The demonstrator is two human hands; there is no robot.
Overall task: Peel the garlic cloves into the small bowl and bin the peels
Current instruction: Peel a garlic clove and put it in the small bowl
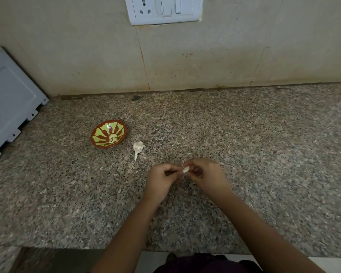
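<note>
Behind the worktop: a tiled wall (87,56) carrying a white switch plate (162,9); neither has a part in the task.
Worktop (244,134): speckled granite that carries the task's things. No bin is in view.
Grey panel (10,103): leans at the far left, well apart from the work.
Left hand (161,180): fingers curled, tips pinching one end of the clove, probably to steady it while the skin comes off.
Right hand (207,176): fingers also curled, pinching the clove's other end. It looks like the hand that picks at the skin.
Small bowl (101,133): red-rimmed with a yellow-green pattern, to the left and further back than the hands. It sits near enough for a short reach when a clove is done.
Garlic bulb (138,147): lies on the worktop just beside the bowl, between bowl and hands. Its long axis runs near to far, stalk pointing towards the person and slightly left.
Peeled cloves (113,138): a few pale pieces at the bowl's centre.
Clove (186,169): held above the worktop between both hands' fingertips, long axis roughly left to right. A thin strand of skin hangs below it, so peeling seems partway.
</note>
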